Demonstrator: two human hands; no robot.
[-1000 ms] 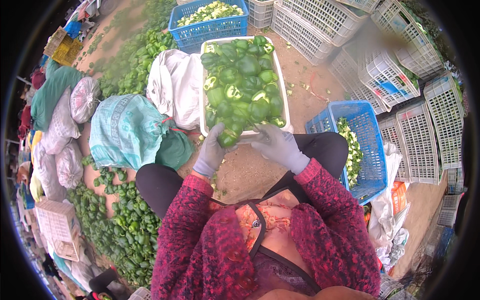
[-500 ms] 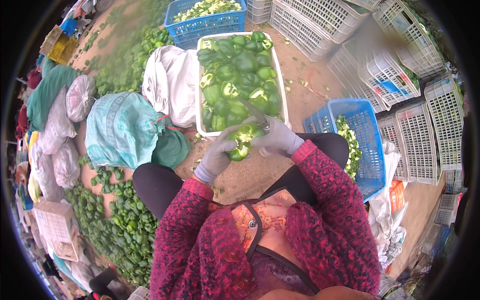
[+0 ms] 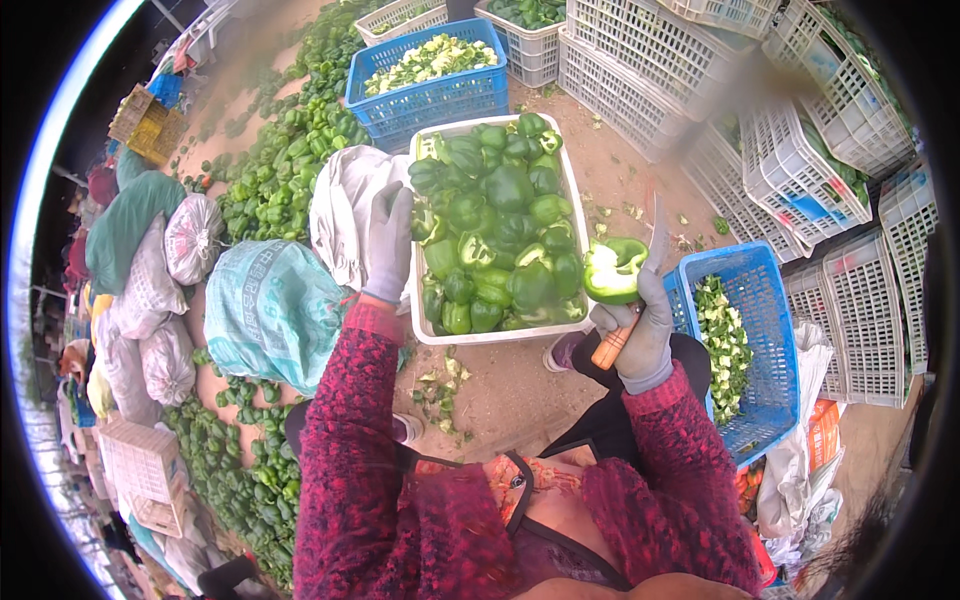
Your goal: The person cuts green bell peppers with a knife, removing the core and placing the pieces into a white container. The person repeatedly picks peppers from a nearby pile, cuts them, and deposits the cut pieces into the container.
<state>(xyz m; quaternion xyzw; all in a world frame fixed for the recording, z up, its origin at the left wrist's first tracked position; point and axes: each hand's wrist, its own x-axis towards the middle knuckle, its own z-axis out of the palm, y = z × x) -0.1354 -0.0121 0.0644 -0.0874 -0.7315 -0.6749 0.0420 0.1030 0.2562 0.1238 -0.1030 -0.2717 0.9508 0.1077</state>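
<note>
Grey-gloved right hand [image 3: 644,332] clamps 1 knife [image 3: 612,347], 1 cut pepper [image 3: 613,272]; left hand [image 3: 389,243] unclosed. Step: apparently trimming; next move likely requires releasing pepper alone.

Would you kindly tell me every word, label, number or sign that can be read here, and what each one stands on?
Teal woven sack: large printed characters; I won't copy the wording.
Orange-and-white bag, at right: pale print on the orange part, too small to read.
Pale crate with blue and red patches: too blurred to tell whether they hold text.
Knife and cut green pepper: no text visible.
</note>
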